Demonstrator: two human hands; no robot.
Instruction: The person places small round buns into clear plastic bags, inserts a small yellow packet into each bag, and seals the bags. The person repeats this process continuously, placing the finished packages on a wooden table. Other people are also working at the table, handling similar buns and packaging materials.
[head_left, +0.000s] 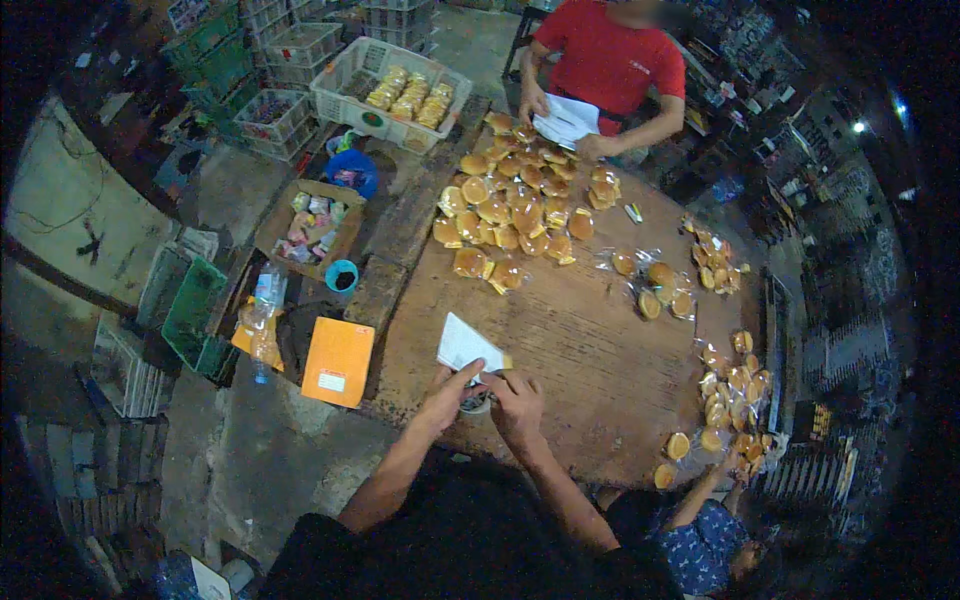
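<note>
My left hand holds a folded stack of white paper near the close edge of the wooden table, its thumb on top. The fingers of my right hand are bent at the right corner of the paper; what they pinch is too small to tell. Just under both hands stands a small cup with dark contents, partly hidden. Beyond the paper lies a large pile of buns in clear wrappers. An orange notebook lies to the left of my left hand.
Across the table a person in red holds white sheets. Another person's arm reaches among wrapped buns at the right. A cardboard box, a turquoise cup, a plastic bottle and a plastic crate stand left.
</note>
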